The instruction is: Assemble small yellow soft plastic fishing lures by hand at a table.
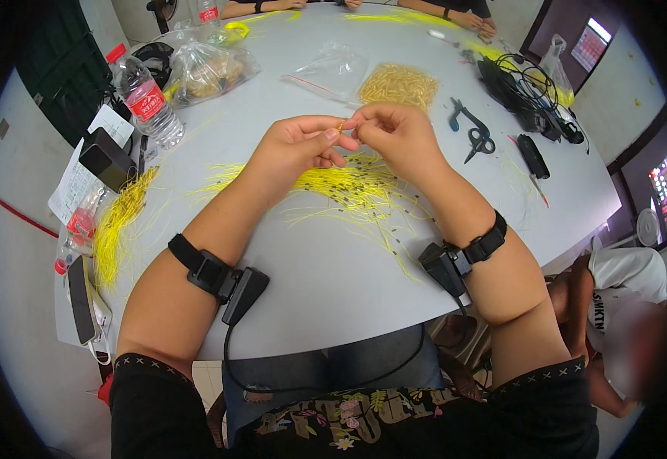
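Above the middle of the grey tabletop point(333, 268), the left hand point(299, 145) and right hand point(394, 134) meet fingertip to fingertip, both pinched narrow on one thin yellow wire point(342, 125). Just beneath them lies a loose heap of yellow wires point(348, 187), seemingly awaiting handling; a tidier yellow bundle point(119, 222) sits near the left edge, possibly finished. Farther off, a pile of small tan pieces point(398, 84) remains large. The wire's tip is hidden between the fingers.

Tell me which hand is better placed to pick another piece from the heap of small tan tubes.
Right, probably. The right hand lies nearer the heap of tan tubes, just behind it, while the left hand pinches the yellow wire's tip and sits farther off.
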{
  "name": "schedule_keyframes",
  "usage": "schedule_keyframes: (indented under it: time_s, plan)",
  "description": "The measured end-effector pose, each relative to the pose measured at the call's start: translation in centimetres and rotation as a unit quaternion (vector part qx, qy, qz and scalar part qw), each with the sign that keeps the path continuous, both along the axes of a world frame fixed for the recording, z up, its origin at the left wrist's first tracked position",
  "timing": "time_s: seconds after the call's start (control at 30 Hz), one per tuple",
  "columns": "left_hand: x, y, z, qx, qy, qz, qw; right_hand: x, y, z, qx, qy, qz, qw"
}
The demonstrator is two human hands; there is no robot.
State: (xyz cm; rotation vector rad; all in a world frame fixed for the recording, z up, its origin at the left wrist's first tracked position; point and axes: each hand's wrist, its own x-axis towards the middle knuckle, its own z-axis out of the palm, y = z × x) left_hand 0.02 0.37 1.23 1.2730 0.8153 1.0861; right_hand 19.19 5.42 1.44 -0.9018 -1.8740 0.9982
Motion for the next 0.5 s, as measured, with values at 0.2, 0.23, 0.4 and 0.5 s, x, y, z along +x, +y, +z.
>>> schedule_keyframes:
  time_s: [0.2,0.23,0.4,0.5]
  plan:
    - [-0.1,0.4,-0.4,0.046,-0.001,0.046,0.998,-0.2,0.5,-0.6,0.055,0.015,-0.037,0.998]
    - [-0.2,0.6,-0.5,0.047,-0.001,0.046,0.998,-0.1,0.7,-0.6,0.056,0.014,-0.037,0.998]
    - [-0.7,1.2,-0.7,0.051,-0.03,0.184,0.981,0.1,0.4,-0.8,0.172,-0.139,-0.003,0.975]
    - [-1.2,1.3,-0.9,0.045,-0.021,0.19,0.98,0.1,-0.8,0.4,0.084,-0.233,0.09,0.965]
